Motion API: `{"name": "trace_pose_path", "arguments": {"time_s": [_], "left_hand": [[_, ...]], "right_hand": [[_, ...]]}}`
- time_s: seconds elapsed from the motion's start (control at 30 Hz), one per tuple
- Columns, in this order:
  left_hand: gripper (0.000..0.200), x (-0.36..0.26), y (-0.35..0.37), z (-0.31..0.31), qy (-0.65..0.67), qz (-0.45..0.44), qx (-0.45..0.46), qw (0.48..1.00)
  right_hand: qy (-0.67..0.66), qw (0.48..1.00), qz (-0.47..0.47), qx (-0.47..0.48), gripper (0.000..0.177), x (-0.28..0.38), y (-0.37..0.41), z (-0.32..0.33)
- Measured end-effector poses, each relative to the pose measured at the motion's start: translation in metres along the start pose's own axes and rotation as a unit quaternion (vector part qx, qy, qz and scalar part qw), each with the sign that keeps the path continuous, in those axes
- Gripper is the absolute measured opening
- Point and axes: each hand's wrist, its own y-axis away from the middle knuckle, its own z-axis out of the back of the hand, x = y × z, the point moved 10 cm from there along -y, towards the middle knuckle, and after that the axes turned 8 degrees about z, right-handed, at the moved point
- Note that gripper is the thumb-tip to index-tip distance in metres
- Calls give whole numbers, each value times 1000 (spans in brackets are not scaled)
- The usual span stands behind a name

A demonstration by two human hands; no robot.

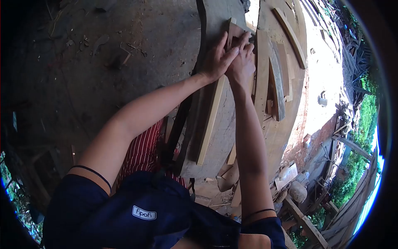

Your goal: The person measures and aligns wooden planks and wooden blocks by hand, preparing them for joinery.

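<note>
A long wooden strip (210, 120) is laid along the table (226, 137). At its far end, the wooden block (234, 30) is pressed under the left hand (216, 60), its grip open flat. The right hand (242, 64) is curled around the block's near edge.

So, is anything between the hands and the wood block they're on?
Nothing visible. The left hand and right hand both lie directly on the block on the bench, left fingers overlapping the right hand; no plank or scrap sits between.
</note>
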Motion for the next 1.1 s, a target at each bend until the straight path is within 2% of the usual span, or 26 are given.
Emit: {"name": "trace_pose_path", "arguments": {"time_s": [0.07, 0.13, 0.23, 0.27, 0.33, 0.37, 0.43, 0.47, 0.53, 0.57, 0.63, 0.7, 0.73, 0.83, 0.97, 1.03, 1.1], "left_hand": [[74, 9, -58, -1, -8, -55, -16, 998], [74, 10, -97, -8, 59, -95, 13, 994], [69, 6, -95, -10, 2, -44, 7, 999], [69, 0, -84, -8, 2, -47, 6, 999], [69, 8, -61, 0, 1, -8, -17, 1000], [69, 11, -42, 2, -2, -11, -18, 1000], [70, 27, 2, 3, 43, -3, -14, 999], [71, 18, 39, 9, -46, -2, -30, 998], [67, 9, 116, 6, 9, 35, -4, 999], [66, 6, 152, 7, -47, -14, -34, 998], [68, 19, 219, 1, -46, 35, -15, 998], [68, 14, 279, -5, -77, 13, -17, 997], [68, 21, 303, -10, -116, 52, 17, 992], [68, 13, 338, -12, -104, 46, 24, 993], [67, 12, 299, -10, -68, 63, 31, 995], [66, 11, 251, -8, -61, 41, 19, 997], [65, 10, 178, -3, -40, -4, -15, 999]], "right_hand": [[8, 999, -40, 5, 100, -12, -43, -9], [-49, 996, -62, 43, 97, -22, -69, -18], [-59, 990, -95, 86, 94, -29, -69, -21], [-59, 990, -93, 84, 94, -26, -64, -21], [25, 998, -46, 31, 86, -11, -53, -11], [25, 997, -47, 56, 82, -6, -36, -12], [14, 999, -28, 19, 85, 6, 9, -4], [-2, 1000, -17, 8, 85, 14, 37, 4], [-8, 1000, -3, 17, 86, 32, 100, 26], [-15, 1000, -4, 24, 87, 38, 131, 35], [-20, 999, -6, 24, 88, 46, 195, 47], [-27, 999, -17, 30, 88, 51, 249, 62], [-36, 998, -28, 43, 89, 52, 270, 68], [8, 996, -31, 81, 89, 53, 306, 66], [-16, 991, -45, 124, 91, 51, 273, 57], [-39, 993, -60, 94, 90, 42, 222, 53], [-18, 999, -11, 37, 88, 38, 156, 41]]}}
